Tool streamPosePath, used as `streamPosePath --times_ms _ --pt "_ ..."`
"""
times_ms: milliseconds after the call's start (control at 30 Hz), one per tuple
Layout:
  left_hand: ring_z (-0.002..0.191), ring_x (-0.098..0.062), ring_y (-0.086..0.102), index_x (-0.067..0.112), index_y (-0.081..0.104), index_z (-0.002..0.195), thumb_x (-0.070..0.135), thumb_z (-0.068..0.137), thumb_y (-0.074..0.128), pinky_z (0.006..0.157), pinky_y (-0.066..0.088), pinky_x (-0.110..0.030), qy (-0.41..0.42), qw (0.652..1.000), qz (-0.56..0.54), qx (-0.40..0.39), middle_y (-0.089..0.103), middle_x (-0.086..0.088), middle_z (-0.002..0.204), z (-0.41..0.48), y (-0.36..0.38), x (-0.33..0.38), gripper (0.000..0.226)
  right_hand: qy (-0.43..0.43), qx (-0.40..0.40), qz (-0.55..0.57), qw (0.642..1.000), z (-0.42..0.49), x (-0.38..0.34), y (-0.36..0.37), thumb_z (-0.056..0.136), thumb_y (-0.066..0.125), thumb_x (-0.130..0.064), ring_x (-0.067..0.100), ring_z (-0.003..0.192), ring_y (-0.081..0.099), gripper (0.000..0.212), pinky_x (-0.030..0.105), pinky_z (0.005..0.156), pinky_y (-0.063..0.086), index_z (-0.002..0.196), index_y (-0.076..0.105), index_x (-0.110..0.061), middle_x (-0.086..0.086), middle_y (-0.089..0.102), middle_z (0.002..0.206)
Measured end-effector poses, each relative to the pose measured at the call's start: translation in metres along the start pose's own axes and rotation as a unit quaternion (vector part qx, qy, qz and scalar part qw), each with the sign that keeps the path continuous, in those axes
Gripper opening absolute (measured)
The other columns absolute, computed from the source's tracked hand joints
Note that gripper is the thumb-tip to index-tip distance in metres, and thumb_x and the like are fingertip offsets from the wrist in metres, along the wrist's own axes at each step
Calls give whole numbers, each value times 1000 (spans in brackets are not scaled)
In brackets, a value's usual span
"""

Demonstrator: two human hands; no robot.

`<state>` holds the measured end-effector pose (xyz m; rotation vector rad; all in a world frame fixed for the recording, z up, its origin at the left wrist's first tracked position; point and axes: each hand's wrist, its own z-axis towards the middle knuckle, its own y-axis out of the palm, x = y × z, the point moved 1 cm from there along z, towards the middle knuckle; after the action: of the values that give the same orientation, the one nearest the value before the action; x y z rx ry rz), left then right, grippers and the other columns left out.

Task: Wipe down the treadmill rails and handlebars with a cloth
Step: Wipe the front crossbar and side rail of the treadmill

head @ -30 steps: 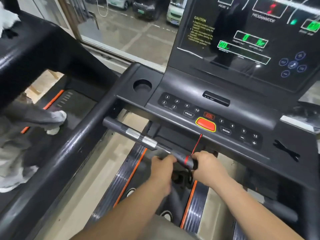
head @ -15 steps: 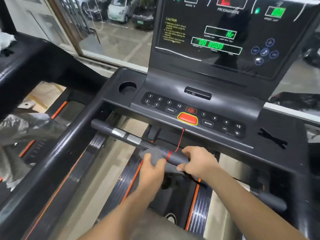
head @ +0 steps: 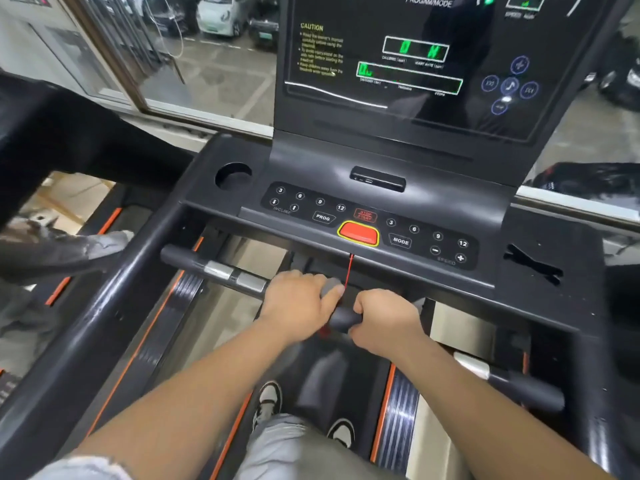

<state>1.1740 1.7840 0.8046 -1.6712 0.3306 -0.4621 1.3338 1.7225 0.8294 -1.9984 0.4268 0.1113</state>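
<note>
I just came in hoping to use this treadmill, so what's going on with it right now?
A person stands on the treadmill, wiping the handlebar on its left side. The left grip, a bare hand, holds a grey cloth round the bar, just past the metal sensor plates. The right grip clasps the bar's black end beside it. The console display is lit, and nothing touches the other handlebar.
</note>
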Motion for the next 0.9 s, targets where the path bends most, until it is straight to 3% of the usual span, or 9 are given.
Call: streamPosePath --times_ms 67,133,267,333,400,533,633,833,900 --pt "107 -33 66 19 66 111 57 105 23 78 41 -38 -64 995 -1 -74 73 -7 110 26 -6 8 58 3 -6 -3 1000 0 -1 -1 80 66 -28 20 109 60 19 33 89 55 99 63 -25 -7 62 108" --pt "106 -35 67 17 67 112 53 105 23 79 43 -39 -99 990 1 -103 73 -10 112 34 -6 14 57 6 -7 -5 1000 -1 -1 0 80 67 -28 20 108 60 16 31 87 54 94 60 -26 -7 62 107" --pt "94 -35 63 14 65 98 50 103 43 87 44 -45 -49 997 -33 57 67 -9 92 -8 9 13 42 4 -1 -3 1000 -1 -1 -1 81 67 -30 19 109 58 15 29 84 51 92 56 -28 -7 61 107" --pt "109 -32 58 12 64 109 44 98 58 106 42 -53 12 988 -68 136 63 -8 107 -41 26 7 35 4 -2 -1 1000 -1 -1 -2 82 68 -31 18 108 57 16 30 84 50 95 59 -26 -7 61 107" --pt "121 -31 54 10 62 115 42 93 64 113 37 -56 38 987 -71 141 61 -8 119 -54 38 0 39 5 -2 5 1000 -1 -1 -3 83 69 -31 18 104 57 16 30 79 47 95 61 -24 -7 61 102" --pt "109 -32 53 16 60 118 54 103 38 102 38 -49 10 997 45 54 59 -7 114 -19 17 13 47 22 -14 29 999 1 1 -8 77 75 -34 16 89 64 19 29 73 52 88 62 -26 -9 64 90" --pt "113 -31 53 17 56 120 53 105 28 96 35 -48 -76 994 59 -45 61 -7 118 10 3 29 47 29 -21 38 999 1 1 -9 74 79 -36 16 87 65 23 28 69 51 84 60 -27 -10 66 90" --pt "86 -33 51 10 61 94 44 99 56 75 43 -47 -6 989 -7 150 55 -11 92 -49 28 22 35 15 8 35 999 -4 3 -4 77 73 -35 18 90 66 20 30 74 54 94 68 -25 -8 68 93" --pt "82 -34 51 11 60 90 48 99 50 69 44 -46 -4 989 -43 138 55 -10 89 -75 39 7 40 18 20 42 999 -5 3 -2 78 72 -32 18 97 64 23 29 76 49 100 67 -27 -10 66 100"
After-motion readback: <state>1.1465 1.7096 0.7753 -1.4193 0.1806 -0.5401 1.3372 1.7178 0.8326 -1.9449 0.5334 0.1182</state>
